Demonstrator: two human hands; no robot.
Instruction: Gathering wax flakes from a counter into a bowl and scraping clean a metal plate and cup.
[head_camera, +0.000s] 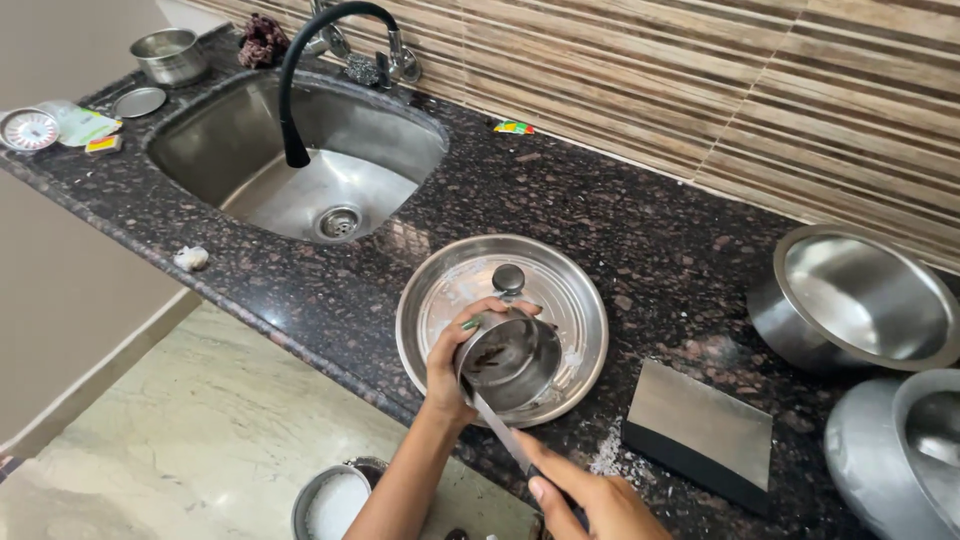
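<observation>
Head view: left hand (452, 360) grips a tilted steel cup (510, 362) over the plate (575, 300) to catch scrapings, right hand (590, 500) closed on a knife (500, 430) reaching inside

the counter (640, 230) was black, speckled brown; the wall tiles (760, 90) striped brown and beige; the faucet hose (292, 80) black.

Glossy steel cup (510, 362) and plate (572, 300); polished speckled granite counter (620, 215).

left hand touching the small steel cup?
Touching. Head view: the left hand wraps its fingers round the rim of the small steel cup, over the steel plate.
</observation>
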